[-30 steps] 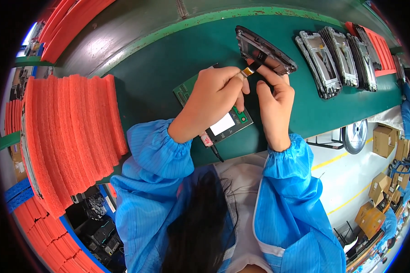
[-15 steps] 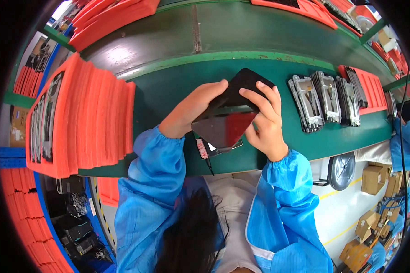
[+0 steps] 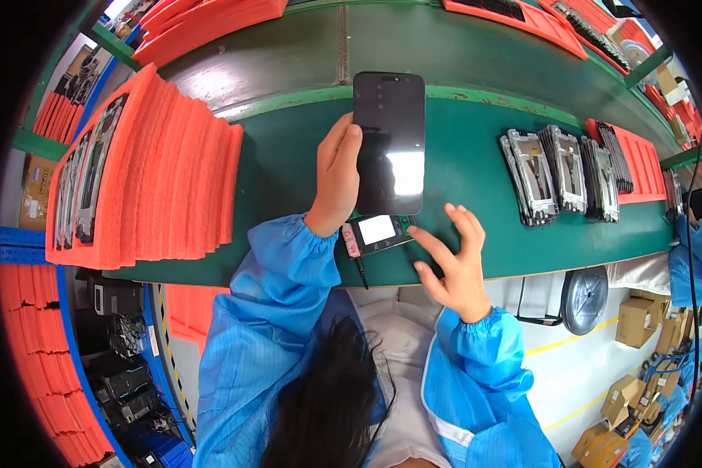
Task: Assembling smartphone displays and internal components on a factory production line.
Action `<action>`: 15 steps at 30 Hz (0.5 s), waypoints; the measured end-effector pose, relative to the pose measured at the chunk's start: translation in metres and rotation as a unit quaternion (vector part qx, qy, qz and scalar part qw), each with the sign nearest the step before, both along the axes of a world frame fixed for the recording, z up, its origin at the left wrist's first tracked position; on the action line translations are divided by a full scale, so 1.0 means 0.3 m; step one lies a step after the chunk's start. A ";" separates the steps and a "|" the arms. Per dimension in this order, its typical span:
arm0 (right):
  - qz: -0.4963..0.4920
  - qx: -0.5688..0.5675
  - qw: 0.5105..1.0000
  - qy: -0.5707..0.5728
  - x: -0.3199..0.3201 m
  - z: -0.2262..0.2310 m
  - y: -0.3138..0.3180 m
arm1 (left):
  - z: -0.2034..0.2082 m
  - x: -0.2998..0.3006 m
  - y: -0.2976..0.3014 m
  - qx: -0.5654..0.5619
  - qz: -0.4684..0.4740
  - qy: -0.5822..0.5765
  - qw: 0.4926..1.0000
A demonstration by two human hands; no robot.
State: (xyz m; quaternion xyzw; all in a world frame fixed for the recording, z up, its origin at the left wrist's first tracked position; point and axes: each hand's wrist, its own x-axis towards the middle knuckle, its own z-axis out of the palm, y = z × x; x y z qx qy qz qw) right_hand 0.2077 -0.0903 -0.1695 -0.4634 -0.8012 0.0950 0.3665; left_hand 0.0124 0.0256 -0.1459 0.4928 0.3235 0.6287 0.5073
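Observation:
My left hand grips a dark phone-shaped screen panel by its left edge, holding it upright with its glossy face showing. Below the panel, a small black tester with a lit white display lies on the green bench, and a cable runs off its left end past a pink-white taped piece. My right hand is empty with its fingers apart; the index fingertip is at the tester's right end, by its buttons. Whether it presses one I cannot tell.
At the left stands a thick stack of red foam trays with phone parts in its front. Several piles of metal phone frames lie at the right, beside another red tray. A green shelf runs along the back.
The panel has been turned upright and moved away from me, now in my left hand alone. My right hand has let go of it and come down to the tester, whose display now shows.

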 end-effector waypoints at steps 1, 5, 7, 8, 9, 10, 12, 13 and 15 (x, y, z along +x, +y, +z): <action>0.006 -0.005 1.000 -0.014 0.001 0.001 0.002 | -0.003 0.001 0.000 -0.001 0.000 0.002 1.000; 0.016 -0.016 1.000 -0.021 0.001 0.002 0.005 | -0.003 0.003 -0.009 -0.009 -0.010 0.001 1.000; 0.012 -0.019 1.000 0.018 0.001 0.000 0.000 | 0.003 0.005 -0.023 -0.028 -0.027 -0.006 0.999; 0.012 -0.016 1.000 0.019 0.000 0.002 -0.002 | 0.004 0.005 -0.026 -0.025 -0.027 -0.005 0.999; 0.011 -0.017 1.000 0.017 -0.003 0.006 -0.004 | 0.001 0.006 -0.027 -0.015 -0.023 0.002 1.000; 0.010 -0.019 1.000 0.016 -0.006 0.011 -0.007 | -0.001 0.006 -0.029 -0.005 -0.018 0.009 1.000; 0.008 -0.016 1.000 0.014 -0.009 0.017 -0.011 | -0.001 0.005 -0.034 0.009 -0.014 0.015 1.000; 0.006 -0.018 1.000 0.025 -0.010 0.017 -0.012 | 0.001 0.004 -0.039 0.010 -0.010 0.016 1.000; 0.003 -0.023 0.999 0.047 -0.008 0.011 -0.012 | 0.005 0.005 -0.044 0.013 -0.001 0.019 1.000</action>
